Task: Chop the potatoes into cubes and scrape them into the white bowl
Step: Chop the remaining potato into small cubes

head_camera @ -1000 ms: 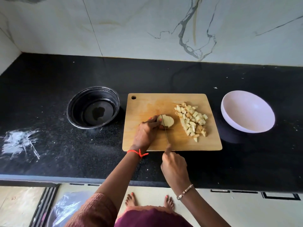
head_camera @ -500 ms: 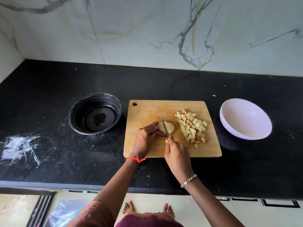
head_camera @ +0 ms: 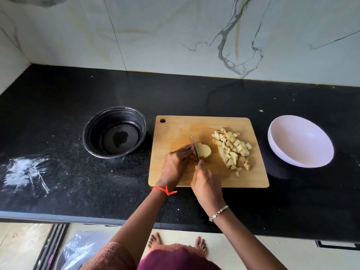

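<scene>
- Potato chunk (head_camera: 204,151) was parked mid-way on the wooden cutting board (head_camera: 214,177), partly sliced, with the pile of cubes (head_camera: 231,151) just beside it on the right.
- It was pinned at its left edge by the curled left hand (head_camera: 174,166). The knife (head_camera: 194,148) was gripped by the right hand (head_camera: 206,184), blade set down right against those fingertips (head_camera: 188,148).
- Fingertips could probably get nicked if the blade was pushed down before they were tucked back.
- White bowl (head_camera: 300,141) was sat empty, apart from the board's right edge, so cubes could get dropped on the counter (head_camera: 58,133) when scraped.
</scene>
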